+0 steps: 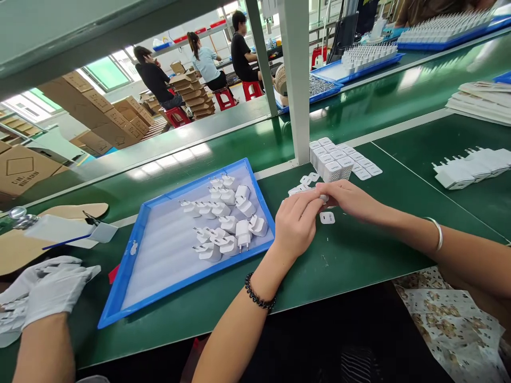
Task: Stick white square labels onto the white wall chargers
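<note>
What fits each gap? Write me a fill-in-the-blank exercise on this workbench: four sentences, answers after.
1. The plug adapters lie in a ____ tray.
2. The left hand has a bracelet of ____ beads at its wrist.
3. The right hand meets it fingertip to fingertip over a ____ table.
4. The co-worker's glove at lower left is ____.

Missing words: blue; black; green; white.
</note>
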`<state>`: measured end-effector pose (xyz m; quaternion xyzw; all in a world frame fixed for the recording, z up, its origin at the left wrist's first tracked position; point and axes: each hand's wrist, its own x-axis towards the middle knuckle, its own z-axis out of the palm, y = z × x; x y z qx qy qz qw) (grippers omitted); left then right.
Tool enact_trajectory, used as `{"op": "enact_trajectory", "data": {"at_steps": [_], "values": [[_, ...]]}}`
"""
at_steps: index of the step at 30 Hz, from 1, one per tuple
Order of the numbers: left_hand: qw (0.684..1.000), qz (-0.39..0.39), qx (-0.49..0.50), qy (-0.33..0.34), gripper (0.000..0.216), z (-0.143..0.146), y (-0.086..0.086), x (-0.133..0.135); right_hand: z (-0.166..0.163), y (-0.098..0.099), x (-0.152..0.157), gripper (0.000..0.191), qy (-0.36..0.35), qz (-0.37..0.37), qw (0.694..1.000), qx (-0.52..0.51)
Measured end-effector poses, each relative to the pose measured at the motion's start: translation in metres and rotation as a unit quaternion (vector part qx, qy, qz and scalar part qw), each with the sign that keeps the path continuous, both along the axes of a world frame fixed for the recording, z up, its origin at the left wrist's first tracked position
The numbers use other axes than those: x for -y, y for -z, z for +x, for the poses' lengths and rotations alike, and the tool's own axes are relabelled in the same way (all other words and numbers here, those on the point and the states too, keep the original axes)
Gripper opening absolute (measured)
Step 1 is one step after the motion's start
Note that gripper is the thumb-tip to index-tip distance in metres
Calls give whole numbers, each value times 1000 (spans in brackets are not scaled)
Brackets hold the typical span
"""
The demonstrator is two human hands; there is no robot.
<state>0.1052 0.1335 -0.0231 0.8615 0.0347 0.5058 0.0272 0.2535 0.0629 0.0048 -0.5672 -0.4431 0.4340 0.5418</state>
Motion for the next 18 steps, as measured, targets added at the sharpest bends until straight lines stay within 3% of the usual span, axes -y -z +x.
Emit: {"op": "enact_trajectory", "data": {"at_steps": [6, 9, 13, 15, 18], "values": [[998, 32, -24, -50, 17, 3, -4, 5, 6, -2, -2, 30, 9, -23, 998, -59], [998, 46, -27, -21, 21, -2, -6, 4, 12, -3, -4, 30, 15, -40, 995, -94], [1000, -9, 25, 16, 22, -8, -8, 2, 25, -6, -10, 33, 66, -24, 990, -126], [999, -37, 18, 0, 20, -9, -8, 0, 29, -7, -11, 34, 84, -12, 989, -119], [997, -68, -32, -33, 16, -7, -4, -3, 27, -7, -12, 32, 50, -9, 995, -80]]}}
